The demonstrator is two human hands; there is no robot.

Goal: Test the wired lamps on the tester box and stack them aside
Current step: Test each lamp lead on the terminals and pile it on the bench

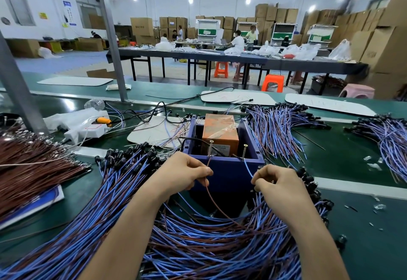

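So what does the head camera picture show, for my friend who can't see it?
A left hand pinches a brown wire and a right hand a blue wire, holding their ends to two screws on a blue tester box. Heaps of wired lamps lie all around it.

"Where does the tester box (226,170) sit?"

"Mid-bench, upright: blue, open-topped, with an orange block (220,130) taped inside and two screws standing on its near rim."

"And the wired lamps (198,246)?"

"Blue-and-brown bundles with black heads (308,180), fanned around the box. One brown wire (211,195) meets the left screw (210,148), one blue wire (247,168) the right screw (244,151) (their lamp is hidden)."
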